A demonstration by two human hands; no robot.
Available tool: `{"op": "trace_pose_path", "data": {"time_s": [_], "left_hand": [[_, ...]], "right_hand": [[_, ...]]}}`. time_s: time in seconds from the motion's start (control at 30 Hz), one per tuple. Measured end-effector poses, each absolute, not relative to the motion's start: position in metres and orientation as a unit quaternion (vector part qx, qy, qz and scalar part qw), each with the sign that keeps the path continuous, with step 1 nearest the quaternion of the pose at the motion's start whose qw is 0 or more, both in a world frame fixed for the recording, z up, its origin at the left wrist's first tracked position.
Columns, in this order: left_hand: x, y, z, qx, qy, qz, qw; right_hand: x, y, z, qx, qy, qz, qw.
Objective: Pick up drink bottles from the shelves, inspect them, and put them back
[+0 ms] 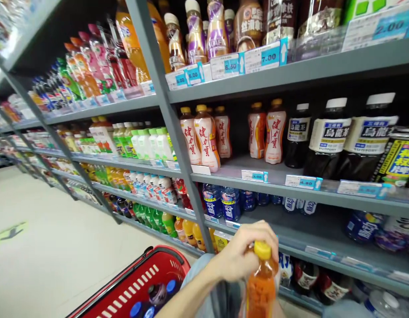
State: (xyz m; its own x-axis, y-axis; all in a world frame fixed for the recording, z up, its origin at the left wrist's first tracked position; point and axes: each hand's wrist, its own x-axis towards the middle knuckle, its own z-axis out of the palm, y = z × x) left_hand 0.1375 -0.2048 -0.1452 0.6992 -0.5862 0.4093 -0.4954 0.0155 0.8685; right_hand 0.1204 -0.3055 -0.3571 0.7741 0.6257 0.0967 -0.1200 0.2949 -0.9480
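My left hand (247, 249) reaches in from the bottom centre, its fingers wrapped around the upper part of an orange drink bottle (261, 285) with a yellow cap. The bottle stands roughly upright in front of my legs, and its lower end is cut off by the picture edge. A sliver of skin, seemingly my right hand (280, 308), shows beside the bottle at the bottom; its fingers are hidden. Similar yellow-capped bottles (207, 139) with white and orange labels stand on the shelf above.
A red shopping basket (125, 282) at lower left holds several blue-capped bottles (171, 288). Grey shelving (224, 179) runs along the right, with dark tea bottles (330, 137) and blue-labelled bottles (230, 203). Pale floor (58, 229) lies to the left, bearing an arrow sign (9, 233).
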Motion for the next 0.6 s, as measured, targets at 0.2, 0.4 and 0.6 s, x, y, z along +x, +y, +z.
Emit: {"op": "trace_pose_path", "data": {"time_s": [0.2,0.4,0.6], "left_hand": [[0.217,-0.235,-0.207,0.340,-0.257,-0.272,0.863],[0.239,-0.227,-0.263,0.274,-0.049,-0.243,0.929],[0.235,-0.218,-0.276,0.344,0.032,-0.206,0.916]], "right_hand": [[0.107,-0.342,-0.396,-0.454,-0.187,0.272,0.827],[0.107,-0.349,-0.415,-0.318,-0.124,0.264,0.902],[0.107,-0.337,-0.380,-0.369,-0.067,0.275,0.885]]}}
